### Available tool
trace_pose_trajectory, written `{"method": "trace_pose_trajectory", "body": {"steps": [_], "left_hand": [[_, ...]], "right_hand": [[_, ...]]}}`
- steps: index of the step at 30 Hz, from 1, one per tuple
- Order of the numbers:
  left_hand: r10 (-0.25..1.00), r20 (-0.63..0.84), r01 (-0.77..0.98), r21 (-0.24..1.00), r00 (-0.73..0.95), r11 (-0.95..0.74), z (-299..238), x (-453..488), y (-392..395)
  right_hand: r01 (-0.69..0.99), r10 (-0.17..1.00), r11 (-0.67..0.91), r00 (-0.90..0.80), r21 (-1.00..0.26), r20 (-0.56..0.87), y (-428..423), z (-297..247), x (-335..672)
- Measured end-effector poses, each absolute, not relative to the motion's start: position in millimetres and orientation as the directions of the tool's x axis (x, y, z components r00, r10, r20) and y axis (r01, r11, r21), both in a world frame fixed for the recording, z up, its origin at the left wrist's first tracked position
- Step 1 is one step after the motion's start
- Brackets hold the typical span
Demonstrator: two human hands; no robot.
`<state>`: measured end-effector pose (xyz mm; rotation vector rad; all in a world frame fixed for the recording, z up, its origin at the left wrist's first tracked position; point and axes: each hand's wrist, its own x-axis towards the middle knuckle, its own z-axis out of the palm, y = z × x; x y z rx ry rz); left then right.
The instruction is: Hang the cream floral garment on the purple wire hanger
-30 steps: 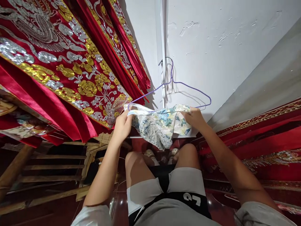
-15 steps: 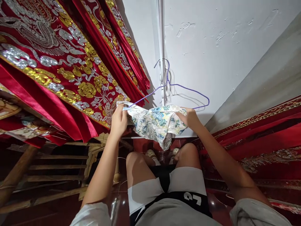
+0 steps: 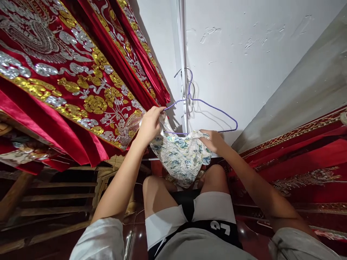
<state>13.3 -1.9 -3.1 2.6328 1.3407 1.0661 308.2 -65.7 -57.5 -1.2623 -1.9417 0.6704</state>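
A purple wire hanger [image 3: 215, 107] hangs by its hook from a metal fitting on the wall. One of its ends runs into a white sleeveless top with a blue and green floral print [image 3: 181, 159]. My left hand [image 3: 150, 124] is closed around the top's left strap together with the hanger's left arm. My right hand [image 3: 212, 141] pinches the other shoulder of the top, just below the hanger's bottom bar. The hanger's right end sticks out bare beyond that hand. The body of the garment drapes down over my knees.
Red cloths with gold and silver sequin embroidery [image 3: 94, 104] hang at the left. More red beaded fabric [image 3: 306, 173] lines the right side. A bamboo chair [image 3: 59, 196] stands at lower left. Ahead, a metal strip [image 3: 182, 43] runs up the white wall.
My left hand has moved up and inward along the hanger, bringing the strap onto its left arm. The top has unfolded and now hangs lower and more spread.
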Motion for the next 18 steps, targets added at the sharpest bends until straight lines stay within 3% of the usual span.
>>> {"method": "trace_pose_trajectory", "body": {"steps": [3,5,8,10,14,18], "left_hand": [[0.717,0.590,0.705,0.323,0.372,-0.632,0,19,1],[0.727,0.573,0.693,0.346,0.378,-0.633,-1,17,2],[0.738,0.551,0.686,0.360,0.390,-0.632,-2,13,2],[0.735,0.543,0.677,0.362,0.406,-0.641,-2,14,3],[0.732,0.535,0.655,0.379,0.422,-0.654,-4,19,4],[0.740,0.525,0.669,0.372,0.421,-0.644,-6,17,4]], "right_hand": [[0.522,0.942,0.335,-0.171,-0.785,0.288,-67,-56,307],[0.510,0.936,0.284,0.037,-0.812,0.350,-69,-54,314],[0.498,0.829,0.221,0.357,-0.839,0.430,-69,-48,335],[0.487,0.781,0.181,0.457,-0.855,0.426,-68,-42,348],[0.457,0.756,0.146,0.521,-0.877,0.397,-64,-32,361],[0.521,0.810,0.208,0.383,-0.828,0.444,-59,-34,371]]}}
